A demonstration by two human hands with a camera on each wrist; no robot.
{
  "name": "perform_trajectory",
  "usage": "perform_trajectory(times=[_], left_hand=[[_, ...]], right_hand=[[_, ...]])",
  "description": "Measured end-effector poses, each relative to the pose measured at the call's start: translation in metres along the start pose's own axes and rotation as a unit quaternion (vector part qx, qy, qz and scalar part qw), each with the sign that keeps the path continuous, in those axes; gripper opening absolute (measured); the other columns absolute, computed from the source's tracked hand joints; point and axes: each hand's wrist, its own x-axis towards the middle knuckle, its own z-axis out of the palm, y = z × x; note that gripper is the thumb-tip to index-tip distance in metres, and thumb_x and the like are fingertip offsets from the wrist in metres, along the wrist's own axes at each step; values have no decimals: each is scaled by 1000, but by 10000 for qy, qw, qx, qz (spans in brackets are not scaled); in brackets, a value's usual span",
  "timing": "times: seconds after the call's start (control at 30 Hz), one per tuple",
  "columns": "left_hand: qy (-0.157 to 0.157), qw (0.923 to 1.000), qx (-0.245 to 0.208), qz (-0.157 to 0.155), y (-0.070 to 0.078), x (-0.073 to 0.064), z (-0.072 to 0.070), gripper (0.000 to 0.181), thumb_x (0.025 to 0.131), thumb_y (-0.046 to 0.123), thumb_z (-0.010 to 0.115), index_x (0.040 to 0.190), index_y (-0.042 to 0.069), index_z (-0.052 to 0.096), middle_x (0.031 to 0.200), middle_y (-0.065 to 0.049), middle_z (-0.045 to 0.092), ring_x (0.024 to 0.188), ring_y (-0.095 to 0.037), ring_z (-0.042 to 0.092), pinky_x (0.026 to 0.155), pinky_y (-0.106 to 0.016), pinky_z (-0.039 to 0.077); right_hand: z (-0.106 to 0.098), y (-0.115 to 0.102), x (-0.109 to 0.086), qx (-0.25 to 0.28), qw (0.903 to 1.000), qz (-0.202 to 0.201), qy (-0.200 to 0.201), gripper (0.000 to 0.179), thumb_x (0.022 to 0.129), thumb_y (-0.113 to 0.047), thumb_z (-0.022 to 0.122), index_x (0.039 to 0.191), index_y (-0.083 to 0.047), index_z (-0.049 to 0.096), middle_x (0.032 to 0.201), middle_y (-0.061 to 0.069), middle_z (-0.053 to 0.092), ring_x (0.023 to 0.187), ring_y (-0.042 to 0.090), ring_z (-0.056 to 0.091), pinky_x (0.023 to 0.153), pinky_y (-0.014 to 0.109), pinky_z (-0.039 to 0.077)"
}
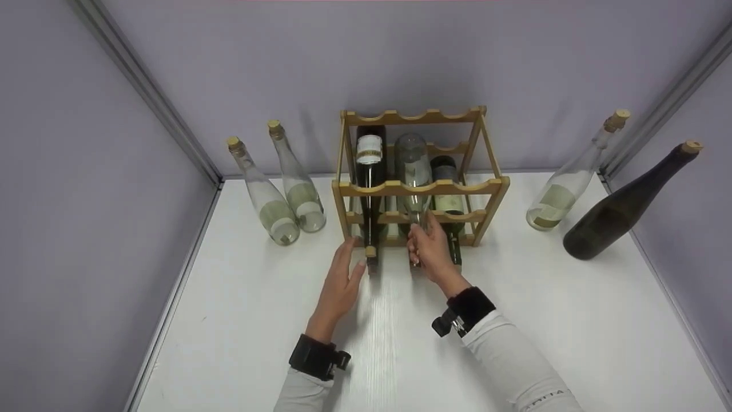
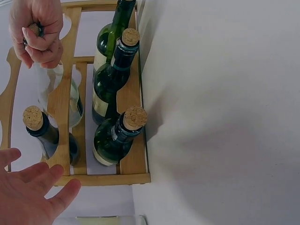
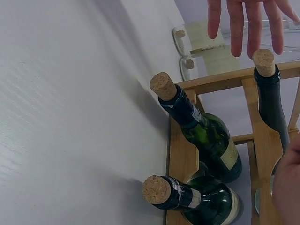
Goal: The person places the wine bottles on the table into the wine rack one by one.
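Note:
A wooden wine rack (image 1: 493, 186) stands against the back wall. My right hand (image 1: 432, 250) has its fingers curled round the neck of a clear glass bottle (image 1: 413, 166), which lies in the rack's middle tier; in the left wrist view its cork pokes out of the fist. Beside it on the left, a dark corked wine bottle (image 1: 370, 171) with a white label lies in the same tier. My left hand (image 1: 338, 289) is spread with straight fingers near that bottle's neck, holding nothing. Green corked bottles (image 2: 112, 140) lie in the lowest tier, partly hidden in the head view.
Two clear corked bottles (image 1: 274, 214) (image 1: 303, 200) stand left of the rack. To the right stand another clear bottle (image 1: 563, 191) and a dark bottle (image 1: 609, 220). Everything is on a white table (image 1: 257, 320) with walls behind and at both sides.

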Motion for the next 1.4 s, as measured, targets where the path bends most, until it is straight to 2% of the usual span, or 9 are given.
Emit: perform_trajectory(times=[0.2, 0.43, 0.73, 1.03, 1.2, 1.33, 1.4], left_hand=[[-20, 10000, 37, -11, -2, -1, 1, 56, 106, 31, 41, 152, 1, 29, 154, -19, 31, 143, -29, 27, 114, -47, 24], [-30, 10000, -15, 1, -1, -1, 1, 57, 106, 32, 42, 152, 1, 29, 153, -20, 32, 142, -31, 28, 113, -48, 25], [-50, 10000, -15, -29, 0, -3, 2, 57, 107, 35, 40, 154, 7, 28, 153, -20, 32, 142, -32, 29, 112, -50, 26], [-62, 9999, -51, -67, -2, -3, 2, 57, 106, 36, 40, 154, 6, 30, 153, -19, 33, 141, -30, 30, 113, -48, 26], [-65, 9999, -24, -84, -2, -4, 2, 58, 106, 37, 40, 153, 4, 30, 153, -18, 34, 141, -29, 30, 113, -47, 26], [-69, 9999, -7, -81, -3, -4, 3, 58, 106, 36, 40, 152, 2, 30, 152, -20, 33, 141, -31, 30, 113, -49, 26], [-72, 9999, -23, -99, -3, -4, 3, 58, 106, 36, 41, 152, 2, 30, 152, -20, 33, 141, -32, 30, 112, -49, 26]], right_hand=[[0, -2, -2, -162, 9997, -54, -156, 73, 105, -16, 47, 158, -16, -3, 74, 5, 49, 53, 12, 43, 40, 24, 38], [-2, 9, 2, -254, 9989, -406, -12, 71, 104, -11, 49, 159, -13, 4, 68, 4, 49, 50, 10, 44, 39, 24, 36], [-3, 9, 3, -553, 9975, -421, 102, 71, 104, -12, 49, 159, -12, 5, 68, 5, 50, 50, 11, 44, 40, 24, 37], [-5, 4, 8, -552, 9979, -341, 76, 72, 104, -18, 51, 159, -16, 5, 76, 5, 49, 53, 10, 42, 42, 24, 33], [-7, 3, 7, -798, 9965, -254, -41, 66, 106, -15, 40, 159, -22, 2, 89, 7, 51, 55, 10, 43, 43, 24, 36], [-5, 3, 4, -561, 9980, -202, -190, 66, 103, -8, 32, 159, -24, 0, 103, 12, 50, 60, 12, 46, 44, 22, 39], [-4, 4, 3, -400, 9987, -247, -218, 65, 104, -6, 33, 159, -20, 1, 107, 14, 50, 61, 13, 48, 44, 21, 40]])
